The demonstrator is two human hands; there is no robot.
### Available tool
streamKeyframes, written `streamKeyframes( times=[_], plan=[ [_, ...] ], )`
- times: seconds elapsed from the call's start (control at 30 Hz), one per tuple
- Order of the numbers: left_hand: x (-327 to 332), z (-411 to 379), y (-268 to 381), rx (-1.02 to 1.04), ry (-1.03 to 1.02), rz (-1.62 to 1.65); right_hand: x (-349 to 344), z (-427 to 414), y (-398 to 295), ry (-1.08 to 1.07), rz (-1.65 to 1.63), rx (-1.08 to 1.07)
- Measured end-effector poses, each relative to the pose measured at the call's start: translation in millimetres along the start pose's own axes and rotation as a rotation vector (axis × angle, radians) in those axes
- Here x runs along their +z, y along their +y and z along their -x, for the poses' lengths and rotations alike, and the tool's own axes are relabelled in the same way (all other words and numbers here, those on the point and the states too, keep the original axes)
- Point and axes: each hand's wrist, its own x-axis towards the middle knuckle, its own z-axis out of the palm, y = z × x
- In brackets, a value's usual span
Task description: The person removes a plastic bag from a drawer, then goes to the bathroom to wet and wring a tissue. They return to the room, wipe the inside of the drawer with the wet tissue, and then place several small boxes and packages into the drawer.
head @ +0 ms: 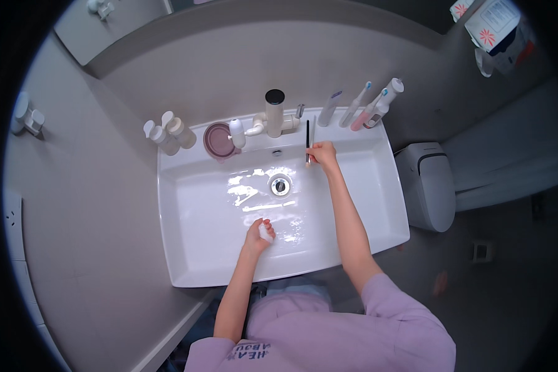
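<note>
Over the near part of a white washbasin (pixel 200 232), my left hand (pixel 255 239) curls around a small white mass (pixel 265 233). Whether that is foam or a soft wad is not plain. At the basin's back edge, right of the tap, my right hand (pixel 324 153) pinches a slim black-handled brush (pixel 308 135). Its pale tip points down toward the bowl. A thin pale stick (pixel 313 128) is just behind the brush, partly hidden by my fingers. Water glistens around the drain (pixel 280 186) between my two hands.
Along the back ledge stand two pump bottles (pixel 169 135), a mauve collapsible bowl (pixel 220 141), the tap (pixel 274 114), a clear tube-like case (pixel 329 109), electric toothbrushes (pixel 363 109) and a white handled device (pixel 385 102). A toilet (pixel 428 186) is to the right.
</note>
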Motion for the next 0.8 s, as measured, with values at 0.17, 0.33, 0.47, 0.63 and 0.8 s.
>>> streamKeyframes(
  times=[0.17, 0.33, 0.47, 0.63, 0.8],
  plan=[
    [-1, 1, -8, -0.015, -0.019, -0.062, -3, -38, -3, 0.121, 0.239, -0.045],
    [-11, 9, -6, 0.043, 0.033, -0.054, -5, -35, -6, 0.179, 0.370, -0.109],
    [-15, 8, -6, 0.058, 0.020, -0.040, -4, -25, -10, 0.213, 0.386, -0.139],
    [-9, 8, -8, 0.076, 0.029, -0.034, -3, -9, -25, 0.234, 0.470, -0.126],
    [19, 16, -10, 0.101, -0.039, -0.003, -15, 7, -33, 0.390, 0.564, -0.221]
  ],
)
